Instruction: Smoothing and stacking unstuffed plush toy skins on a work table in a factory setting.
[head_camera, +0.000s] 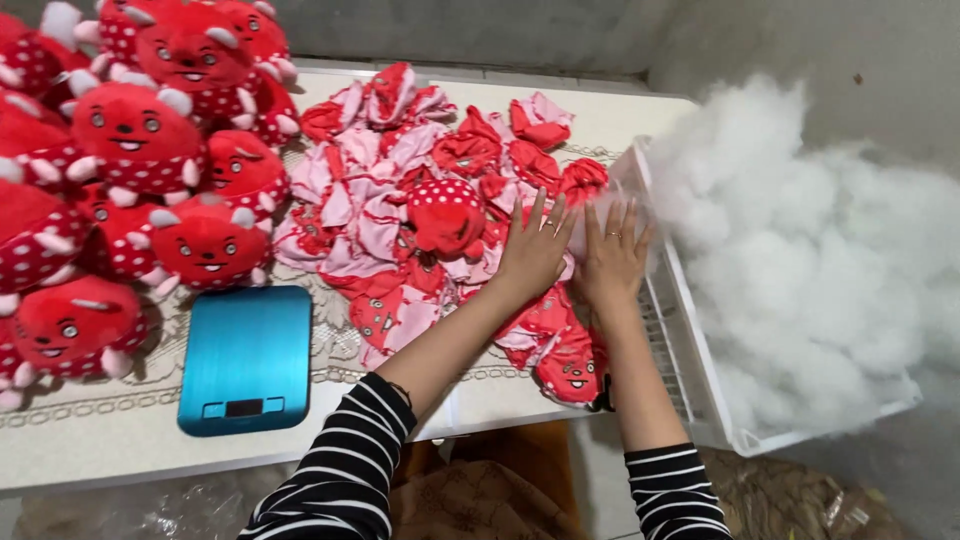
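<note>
Person is wearing a long-sleeved top with black and white horizontal stripes, both sleeves pushed up, leaving forearms bare. Left hand (533, 255) is showing no jewellery on its fingers. Right hand (612, 258) is wearing a thin ring on one finger. Something dark is sitting at the left sleeve's cuff, possibly a hair tie or bracelet, too small to tell.
</note>
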